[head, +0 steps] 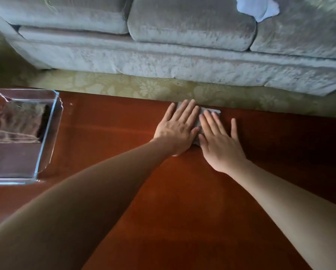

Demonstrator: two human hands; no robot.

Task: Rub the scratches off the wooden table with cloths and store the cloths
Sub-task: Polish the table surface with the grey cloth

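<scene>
Pale velvety sofa point(182, 55) on floral beige carpet point(143, 86), dim light

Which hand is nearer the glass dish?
Left. The left hand lies flat on the grey cloth, closer to the glass dish; the right hand lies farther right.

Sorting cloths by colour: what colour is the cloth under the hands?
The cloth is grey, best seen in head view.

Bare left hand point(175, 129) and bare right hand point(220, 146); bare, smooth left forearm point(89, 193) and right forearm point(291, 203).
</scene>
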